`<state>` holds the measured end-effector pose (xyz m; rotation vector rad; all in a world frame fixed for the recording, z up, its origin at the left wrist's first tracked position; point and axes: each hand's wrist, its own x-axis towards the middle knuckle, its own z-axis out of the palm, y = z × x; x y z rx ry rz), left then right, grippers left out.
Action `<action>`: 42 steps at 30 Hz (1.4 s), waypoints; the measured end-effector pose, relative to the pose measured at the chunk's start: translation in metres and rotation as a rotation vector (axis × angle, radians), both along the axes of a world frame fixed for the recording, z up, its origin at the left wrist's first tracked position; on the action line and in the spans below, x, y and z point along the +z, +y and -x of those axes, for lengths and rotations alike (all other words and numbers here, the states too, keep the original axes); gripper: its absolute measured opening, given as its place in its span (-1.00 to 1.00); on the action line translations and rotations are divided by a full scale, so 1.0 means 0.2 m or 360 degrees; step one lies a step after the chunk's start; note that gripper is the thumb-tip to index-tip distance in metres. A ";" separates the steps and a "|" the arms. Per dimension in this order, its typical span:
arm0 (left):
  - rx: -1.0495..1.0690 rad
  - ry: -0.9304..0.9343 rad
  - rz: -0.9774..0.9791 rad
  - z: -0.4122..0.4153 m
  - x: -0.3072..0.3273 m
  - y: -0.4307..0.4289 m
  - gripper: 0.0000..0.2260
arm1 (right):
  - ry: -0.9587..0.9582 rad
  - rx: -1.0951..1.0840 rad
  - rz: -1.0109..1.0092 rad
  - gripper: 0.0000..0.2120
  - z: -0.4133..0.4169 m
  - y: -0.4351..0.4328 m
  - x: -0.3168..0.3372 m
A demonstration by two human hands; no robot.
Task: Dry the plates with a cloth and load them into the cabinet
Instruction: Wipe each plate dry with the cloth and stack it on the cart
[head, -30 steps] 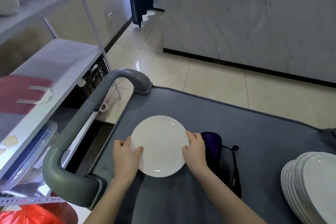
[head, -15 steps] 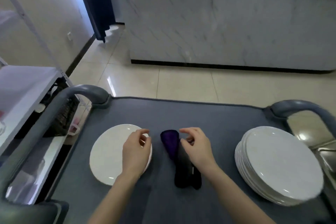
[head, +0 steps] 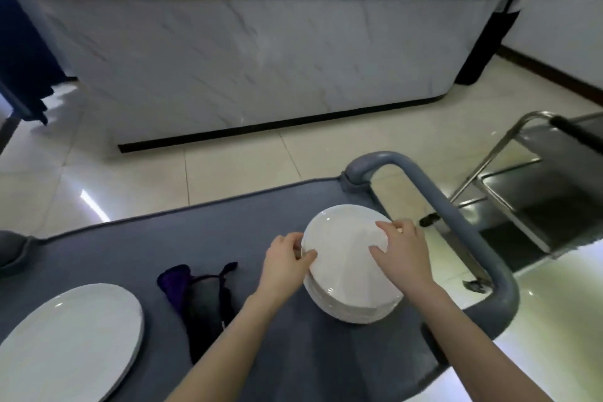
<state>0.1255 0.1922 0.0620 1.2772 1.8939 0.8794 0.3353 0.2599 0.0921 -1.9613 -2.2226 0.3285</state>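
Note:
A stack of several white plates (head: 346, 271) stands at the right end of the grey cart top (head: 130, 254). My left hand (head: 285, 259) pinches the left rim of the top plate, thumb on its face. My right hand (head: 403, 250) grips the same plate's right rim, fingers spread over it. A single white plate (head: 68, 339) lies flat at the cart's left end. Between the two lies a crumpled dark purple and black cloth (head: 199, 297), untouched.
The cart's thick grey handle (head: 456, 222) curves round its right end, close to the stack. A steel trolley (head: 535, 186) stands on the tiled floor to the right. A white marble-fronted counter (head: 244, 59) runs across the room beyond the cart.
Both hands left the single plate and the cloth and moved right onto the stack's top plate. My view swung right, so the shelving is out of sight.

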 end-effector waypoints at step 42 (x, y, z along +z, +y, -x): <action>0.0843 -0.0446 -0.0230 0.70 -0.07 -0.59 -0.80 | 0.1946 -0.0043 0.1240 -0.50 0.60 -0.11 -0.10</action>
